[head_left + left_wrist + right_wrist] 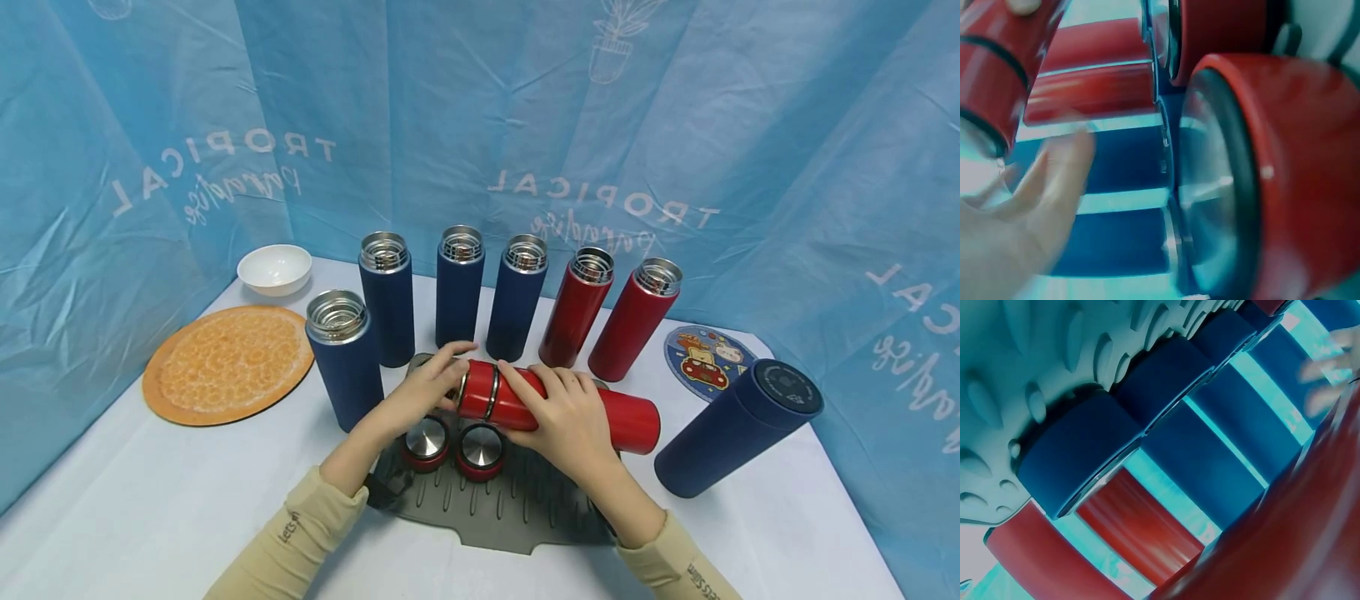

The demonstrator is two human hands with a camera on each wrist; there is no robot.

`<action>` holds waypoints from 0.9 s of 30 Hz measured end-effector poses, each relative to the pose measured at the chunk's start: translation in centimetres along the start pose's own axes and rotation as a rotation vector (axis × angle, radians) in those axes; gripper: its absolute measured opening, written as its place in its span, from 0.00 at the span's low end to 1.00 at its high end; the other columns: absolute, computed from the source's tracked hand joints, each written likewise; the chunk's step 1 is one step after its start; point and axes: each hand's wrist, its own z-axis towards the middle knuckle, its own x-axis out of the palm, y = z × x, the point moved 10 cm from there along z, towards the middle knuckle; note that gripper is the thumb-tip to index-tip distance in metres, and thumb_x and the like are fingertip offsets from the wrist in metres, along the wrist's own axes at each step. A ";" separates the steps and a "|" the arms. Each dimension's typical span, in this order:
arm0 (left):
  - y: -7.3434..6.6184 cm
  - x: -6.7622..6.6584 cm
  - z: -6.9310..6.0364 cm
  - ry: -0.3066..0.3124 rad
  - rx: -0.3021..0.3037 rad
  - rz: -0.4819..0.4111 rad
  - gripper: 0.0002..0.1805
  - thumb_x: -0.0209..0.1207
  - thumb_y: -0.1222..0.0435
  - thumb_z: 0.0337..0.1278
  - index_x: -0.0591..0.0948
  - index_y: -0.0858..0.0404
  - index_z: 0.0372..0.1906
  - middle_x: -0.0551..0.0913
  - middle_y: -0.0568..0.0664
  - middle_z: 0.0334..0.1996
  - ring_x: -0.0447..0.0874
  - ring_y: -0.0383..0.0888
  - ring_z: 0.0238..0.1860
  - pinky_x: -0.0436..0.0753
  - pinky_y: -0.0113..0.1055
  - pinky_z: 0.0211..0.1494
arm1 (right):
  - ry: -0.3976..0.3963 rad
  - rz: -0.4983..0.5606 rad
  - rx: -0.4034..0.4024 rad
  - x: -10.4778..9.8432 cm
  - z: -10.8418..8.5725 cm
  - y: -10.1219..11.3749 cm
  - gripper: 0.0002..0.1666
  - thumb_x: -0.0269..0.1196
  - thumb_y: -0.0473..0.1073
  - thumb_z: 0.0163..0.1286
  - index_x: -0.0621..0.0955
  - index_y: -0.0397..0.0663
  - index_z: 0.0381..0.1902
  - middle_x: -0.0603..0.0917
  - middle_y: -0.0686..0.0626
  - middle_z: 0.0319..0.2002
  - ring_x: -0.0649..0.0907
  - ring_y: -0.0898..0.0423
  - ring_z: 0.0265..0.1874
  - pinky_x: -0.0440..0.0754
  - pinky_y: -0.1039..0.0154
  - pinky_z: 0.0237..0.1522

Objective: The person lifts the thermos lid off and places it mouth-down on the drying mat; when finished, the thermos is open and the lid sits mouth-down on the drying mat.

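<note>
My right hand (566, 417) grips a red thermos bottle (636, 423) from above, holding it nearly level over a grey-green mat (495, 521). Its red lid (474, 390) points left. Beside that lid end is my left hand (427, 387), fingers spread and blurred in the left wrist view, curled round nothing. Two red lids with silver tops, a left one (426, 440) and a right one (481, 448), sit on the mat below. Dark blue lids (1082, 453) stand on the mat in the right wrist view; the hands and bottle mostly hide them from the head view.
Lidless blue bottles (390, 312) and two lidless red bottles (573, 321) stand behind the mat. Another open blue bottle (345, 375) is at the left. A lidded blue bottle (723, 437) stands right. Farther out are an orange round mat (228, 362), white bowl (275, 271) and patterned coaster (705, 362).
</note>
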 end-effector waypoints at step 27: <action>-1.4 -0.8 -0.5 0.034 0.148 -0.115 0.35 0.62 0.72 0.44 0.66 0.60 0.62 0.69 0.59 0.57 0.72 0.55 0.53 0.81 0.40 0.45 | -0.091 0.129 0.231 -1.2 -0.3 -4.0 0.55 0.78 0.55 0.35 0.69 0.52 0.63 0.80 0.42 0.46 0.79 0.45 0.42 0.76 0.47 0.44</action>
